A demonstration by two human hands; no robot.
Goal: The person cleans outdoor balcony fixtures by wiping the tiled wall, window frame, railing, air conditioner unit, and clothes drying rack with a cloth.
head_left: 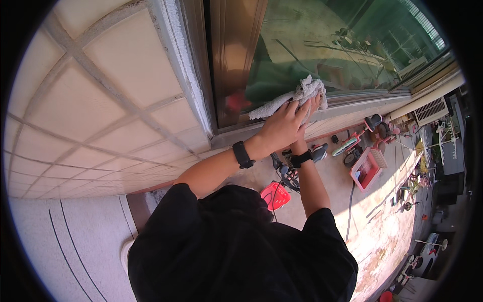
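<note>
A light grey towel lies bunched against the bottom of the window glass, one end trailing left along the lower frame. My left hand grips the towel from the near side, its fingers curled over the cloth. Close beside it, partly hidden behind the left fingers, my right hand also holds the bunched towel. Both wrists wear black bands. Below the hands runs the window sill, and a brown metal window frame stands to their left.
Tiled wall fills the left side. On the floor below are a red plastic basket, black cables, a pink crate and a small child's scooter-like toy. An air-conditioner unit sits at the far right.
</note>
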